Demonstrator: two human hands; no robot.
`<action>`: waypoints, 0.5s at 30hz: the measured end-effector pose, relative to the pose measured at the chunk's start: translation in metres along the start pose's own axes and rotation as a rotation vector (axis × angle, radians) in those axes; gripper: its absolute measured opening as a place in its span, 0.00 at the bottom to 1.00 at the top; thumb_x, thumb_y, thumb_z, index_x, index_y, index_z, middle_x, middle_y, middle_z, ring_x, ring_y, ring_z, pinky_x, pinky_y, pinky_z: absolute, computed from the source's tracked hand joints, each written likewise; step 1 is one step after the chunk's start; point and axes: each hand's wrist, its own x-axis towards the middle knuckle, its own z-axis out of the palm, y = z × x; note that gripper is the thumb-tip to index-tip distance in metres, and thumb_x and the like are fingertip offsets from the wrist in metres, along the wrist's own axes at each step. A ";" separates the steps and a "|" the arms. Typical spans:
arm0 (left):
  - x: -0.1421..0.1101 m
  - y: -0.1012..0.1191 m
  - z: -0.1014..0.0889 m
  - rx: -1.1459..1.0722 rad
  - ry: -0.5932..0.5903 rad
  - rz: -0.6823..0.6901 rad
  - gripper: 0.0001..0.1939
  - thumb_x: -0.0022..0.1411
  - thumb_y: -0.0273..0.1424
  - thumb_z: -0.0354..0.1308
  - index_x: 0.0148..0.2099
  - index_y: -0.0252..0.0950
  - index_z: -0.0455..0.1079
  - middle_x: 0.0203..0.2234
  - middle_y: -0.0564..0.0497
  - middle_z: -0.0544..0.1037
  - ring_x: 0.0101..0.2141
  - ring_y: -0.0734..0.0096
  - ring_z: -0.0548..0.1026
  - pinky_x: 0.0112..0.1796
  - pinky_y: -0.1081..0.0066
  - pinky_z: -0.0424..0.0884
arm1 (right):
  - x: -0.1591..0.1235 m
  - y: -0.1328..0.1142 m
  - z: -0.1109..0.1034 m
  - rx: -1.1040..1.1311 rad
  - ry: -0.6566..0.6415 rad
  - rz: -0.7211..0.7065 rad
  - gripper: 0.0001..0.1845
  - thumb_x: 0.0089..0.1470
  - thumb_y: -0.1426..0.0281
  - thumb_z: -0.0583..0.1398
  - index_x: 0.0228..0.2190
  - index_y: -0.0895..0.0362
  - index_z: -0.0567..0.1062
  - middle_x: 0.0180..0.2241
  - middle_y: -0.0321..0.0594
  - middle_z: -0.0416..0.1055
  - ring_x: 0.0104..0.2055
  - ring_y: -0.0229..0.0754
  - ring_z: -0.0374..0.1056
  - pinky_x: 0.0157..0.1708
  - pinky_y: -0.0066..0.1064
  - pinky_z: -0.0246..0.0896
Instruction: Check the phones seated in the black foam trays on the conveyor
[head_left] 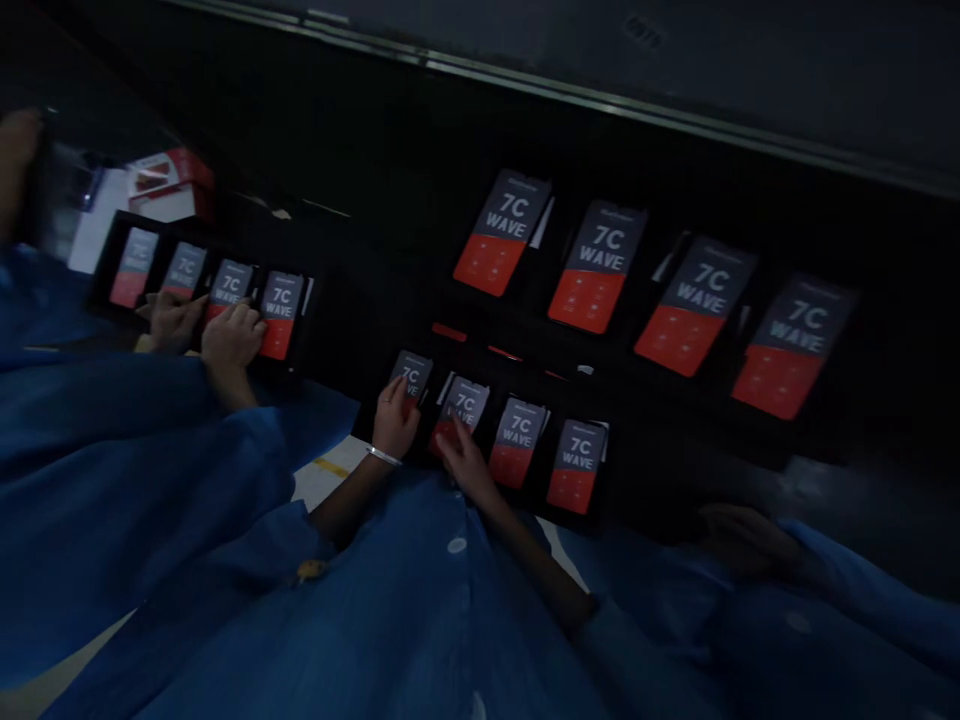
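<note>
A black tray [544,505] in front of me holds a row of smartphones, their faces dark grey over red and marked "7C WAVE". My left hand [395,422], with a bracelet at the wrist, has its fingers closed on the leftmost phone [412,370] and covers its lower part. Over the lower end of the second phone [469,398] lies my right hand [466,462], fingers apart and touching it. To the right sit a third phone [517,440] and a fourth phone [577,467], both untouched. The picture is dim and somewhat blurred.
Beyond my tray lies another row of larger-looking phones [598,265]. At left, a co-worker's hands [234,335] work over a similar tray [291,368], with a red-and-white box [171,185] behind it. Another person's hand [742,525] is at right. A metal rail [525,85] crosses the back.
</note>
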 end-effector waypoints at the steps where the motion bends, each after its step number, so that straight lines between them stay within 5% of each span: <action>1: 0.006 -0.009 -0.006 0.014 0.034 -0.017 0.29 0.57 0.25 0.48 0.61 0.29 0.56 0.57 0.36 0.63 0.58 0.56 0.61 0.57 0.54 0.59 | 0.006 -0.005 0.011 0.012 -0.048 0.012 0.43 0.53 0.55 0.57 0.63 0.55 0.47 0.13 0.22 0.52 0.13 0.32 0.48 0.13 0.22 0.46; 6: 0.026 -0.030 -0.013 0.036 0.032 -0.026 0.28 0.56 0.25 0.49 0.59 0.23 0.59 0.54 0.33 0.67 0.55 0.55 0.66 0.56 0.56 0.61 | 0.040 -0.023 0.046 0.039 -0.130 0.051 0.38 0.58 0.60 0.53 0.64 0.51 0.42 0.14 0.22 0.52 0.14 0.31 0.49 0.13 0.19 0.46; 10: 0.028 -0.028 -0.008 0.039 0.017 -0.039 0.30 0.54 0.23 0.49 0.59 0.18 0.58 0.54 0.30 0.67 0.55 0.52 0.65 0.56 0.57 0.62 | 0.047 -0.023 0.046 -0.014 -0.127 0.069 0.35 0.59 0.59 0.53 0.63 0.51 0.45 0.13 0.22 0.53 0.13 0.31 0.50 0.13 0.19 0.46; 15: 0.029 -0.031 -0.013 0.047 0.008 -0.058 0.31 0.53 0.23 0.47 0.61 0.25 0.57 0.52 0.37 0.70 0.52 0.55 0.69 0.53 0.57 0.65 | 0.050 -0.027 0.043 -0.117 -0.042 0.025 0.30 0.57 0.56 0.55 0.58 0.52 0.59 0.12 0.24 0.56 0.13 0.30 0.52 0.12 0.19 0.44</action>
